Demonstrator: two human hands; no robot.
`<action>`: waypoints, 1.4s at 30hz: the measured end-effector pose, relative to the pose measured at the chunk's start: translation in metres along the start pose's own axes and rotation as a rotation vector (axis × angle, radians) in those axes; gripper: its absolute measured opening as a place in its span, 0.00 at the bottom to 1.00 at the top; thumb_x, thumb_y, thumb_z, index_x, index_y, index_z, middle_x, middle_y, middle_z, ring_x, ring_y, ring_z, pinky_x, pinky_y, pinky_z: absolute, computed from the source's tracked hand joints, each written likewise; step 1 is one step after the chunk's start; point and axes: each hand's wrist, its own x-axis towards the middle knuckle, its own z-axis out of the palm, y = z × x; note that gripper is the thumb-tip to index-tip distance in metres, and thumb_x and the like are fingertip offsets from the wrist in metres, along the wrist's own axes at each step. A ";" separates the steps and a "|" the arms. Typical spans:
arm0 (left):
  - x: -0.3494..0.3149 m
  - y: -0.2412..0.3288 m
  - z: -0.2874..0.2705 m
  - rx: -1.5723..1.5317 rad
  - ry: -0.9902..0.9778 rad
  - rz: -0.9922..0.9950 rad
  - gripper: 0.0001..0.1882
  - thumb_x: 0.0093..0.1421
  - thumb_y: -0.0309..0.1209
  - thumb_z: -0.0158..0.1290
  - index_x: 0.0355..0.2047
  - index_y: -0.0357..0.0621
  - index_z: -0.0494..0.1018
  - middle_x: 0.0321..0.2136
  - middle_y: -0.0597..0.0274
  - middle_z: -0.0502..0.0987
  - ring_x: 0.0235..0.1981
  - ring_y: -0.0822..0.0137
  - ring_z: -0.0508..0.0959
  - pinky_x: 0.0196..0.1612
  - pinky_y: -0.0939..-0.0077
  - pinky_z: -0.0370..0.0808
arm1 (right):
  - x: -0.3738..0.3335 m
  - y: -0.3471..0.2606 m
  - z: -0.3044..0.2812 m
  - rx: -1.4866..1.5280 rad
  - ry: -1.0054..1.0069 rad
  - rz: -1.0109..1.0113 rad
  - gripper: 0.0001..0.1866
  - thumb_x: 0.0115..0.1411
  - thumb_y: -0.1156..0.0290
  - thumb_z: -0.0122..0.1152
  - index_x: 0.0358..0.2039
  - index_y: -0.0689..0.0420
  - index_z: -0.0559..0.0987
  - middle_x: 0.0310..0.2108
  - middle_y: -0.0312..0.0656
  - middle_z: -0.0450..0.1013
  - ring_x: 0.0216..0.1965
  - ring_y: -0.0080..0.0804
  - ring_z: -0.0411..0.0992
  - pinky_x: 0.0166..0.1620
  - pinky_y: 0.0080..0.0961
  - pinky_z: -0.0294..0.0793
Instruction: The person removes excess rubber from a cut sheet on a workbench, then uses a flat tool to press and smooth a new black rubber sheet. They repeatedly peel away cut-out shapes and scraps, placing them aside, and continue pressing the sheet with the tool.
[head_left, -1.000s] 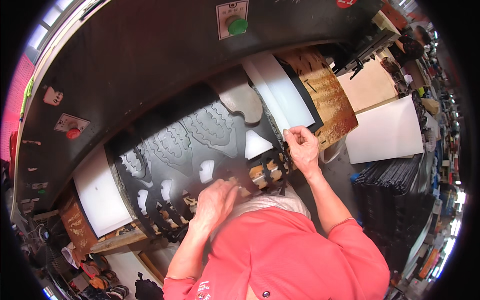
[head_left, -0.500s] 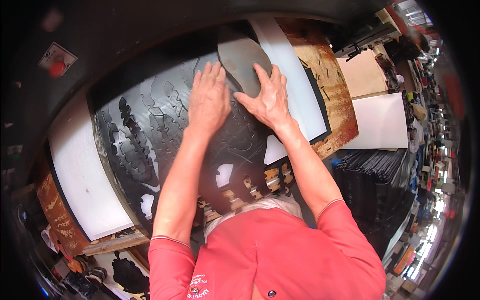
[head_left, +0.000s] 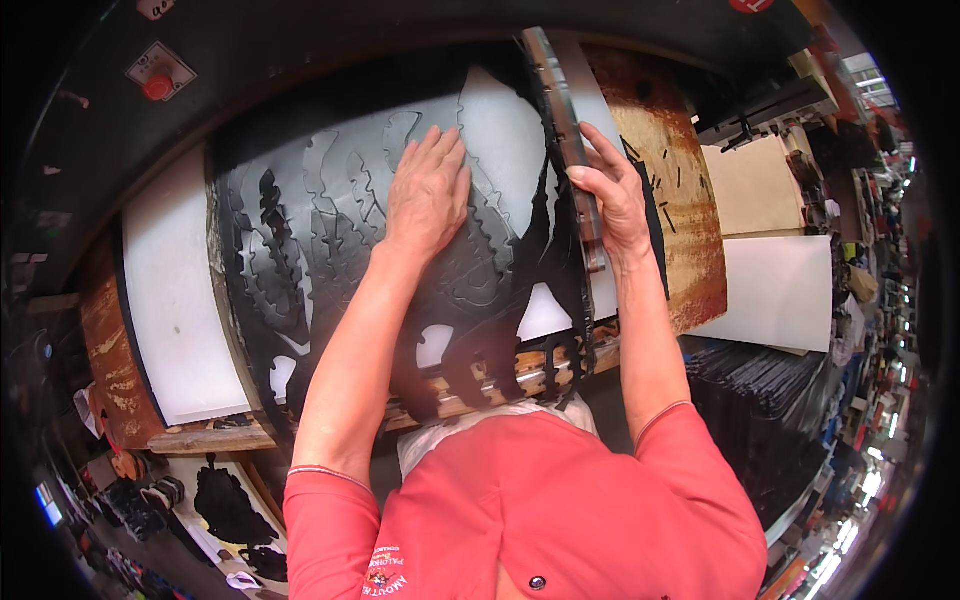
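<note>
My left hand lies flat on a black sheet, its fingers stretched out. Wavy, notched outlines are cut into this sheet. At its right side my right hand grips a long metal cutting die, thumb on one face and fingers on the other. The die stands tilted on its edge, so its narrow side shows. Left of it, a sole-shaped opening in the sheet bares a white board. Whether a cut piece sits inside the die is hidden.
A dark machine beam with a red button spans the far side. Rusty brown plates flank the white board, with small black scraps on the right one. Stacked black sheets stand at the right, below white sheets.
My right hand has moved right and tipped the flat-lying sole-shaped die up onto its edge. White board shows where it lay. My left hand still presses the black sheet.
</note>
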 end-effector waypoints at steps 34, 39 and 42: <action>0.070 -0.017 -0.014 -1.461 0.120 -1.009 0.28 0.82 0.46 0.44 0.57 0.29 0.76 0.40 0.51 0.84 0.33 0.64 0.84 0.40 0.70 0.85 | -0.044 -0.015 -0.079 -0.260 0.232 -0.189 0.43 0.54 0.69 0.76 0.70 0.69 0.72 0.65 0.50 0.74 0.65 0.41 0.73 0.70 0.34 0.69; 0.056 0.018 -0.035 -1.495 0.043 -0.847 0.29 0.83 0.47 0.41 0.68 0.34 0.71 0.53 0.52 0.82 0.48 0.62 0.81 0.56 0.61 0.81 | -0.050 -0.003 -0.070 -1.165 0.393 -0.233 0.41 0.52 0.71 0.77 0.69 0.62 0.75 0.68 0.56 0.70 0.67 0.47 0.71 0.71 0.39 0.69; 0.050 0.042 -0.046 -1.539 0.042 -0.810 0.31 0.82 0.49 0.43 0.69 0.35 0.70 0.55 0.52 0.81 0.49 0.62 0.81 0.59 0.58 0.81 | -0.052 -0.020 -0.041 -1.098 0.278 -0.443 0.39 0.54 0.65 0.78 0.65 0.66 0.76 0.63 0.56 0.72 0.62 0.50 0.73 0.66 0.42 0.72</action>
